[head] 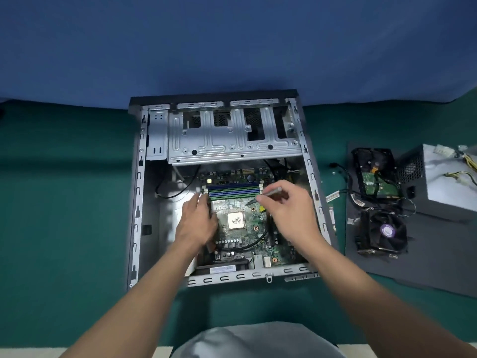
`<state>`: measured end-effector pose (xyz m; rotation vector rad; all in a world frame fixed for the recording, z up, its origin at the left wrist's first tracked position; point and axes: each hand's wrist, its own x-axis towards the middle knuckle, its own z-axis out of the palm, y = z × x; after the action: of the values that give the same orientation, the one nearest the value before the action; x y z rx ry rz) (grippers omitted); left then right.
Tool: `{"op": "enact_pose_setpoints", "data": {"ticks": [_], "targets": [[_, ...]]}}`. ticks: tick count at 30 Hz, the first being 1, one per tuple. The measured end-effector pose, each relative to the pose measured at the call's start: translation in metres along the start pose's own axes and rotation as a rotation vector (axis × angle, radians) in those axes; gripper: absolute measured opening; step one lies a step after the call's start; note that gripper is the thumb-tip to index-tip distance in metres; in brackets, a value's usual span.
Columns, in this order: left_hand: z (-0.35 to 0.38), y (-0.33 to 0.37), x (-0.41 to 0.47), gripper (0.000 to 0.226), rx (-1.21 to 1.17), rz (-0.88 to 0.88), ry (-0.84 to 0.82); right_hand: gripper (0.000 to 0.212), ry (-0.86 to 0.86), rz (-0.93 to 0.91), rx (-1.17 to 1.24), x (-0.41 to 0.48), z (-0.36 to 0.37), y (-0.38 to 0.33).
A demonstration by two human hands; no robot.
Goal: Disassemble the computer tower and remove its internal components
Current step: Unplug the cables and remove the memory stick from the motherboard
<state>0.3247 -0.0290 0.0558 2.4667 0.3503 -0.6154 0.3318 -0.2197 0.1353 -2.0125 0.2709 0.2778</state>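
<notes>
While a green cloth [64, 202] covers the worktop, the computer tower [136, 192] lies open on its side at the centre, its silver drive cage [232, 140] filling the 12 o'clock end. At 3 o'clock from the tower, a dark side panel [426, 259] lies flat and carries the removed parts. On it a grey power supply [449, 187] sits at the panel's 1 o'clock corner, a hard drive [375, 177] at 11 o'clock and a cooler fan [384, 231] at 8 o'clock. The motherboard [260, 241] is still in the case, toward 6 o'clock. The left hand [197, 220] reaches in from 7 o'clock with fingers stretched fairly straight. Its tips are at the 9 o'clock end of the memory sticks [233, 191], though blur hides any contact. The right hand [291, 210] comes from 5 o'clock and pinches a slim screwdriver [271, 193], whose tip points at the board just below the sticks' 3 o'clock end. The bare processor [235, 220] lies between both hands.
</notes>
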Motion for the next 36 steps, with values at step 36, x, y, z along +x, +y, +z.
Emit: {"op": "enact_pose_setpoints", "data": {"ticks": [36], "targets": [[-0.003, -0.033, 0.017, 0.068, 0.308, 0.040, -0.246, 0.033, -0.449, 0.033, -0.804, 0.120, 0.121, -0.013]]}}
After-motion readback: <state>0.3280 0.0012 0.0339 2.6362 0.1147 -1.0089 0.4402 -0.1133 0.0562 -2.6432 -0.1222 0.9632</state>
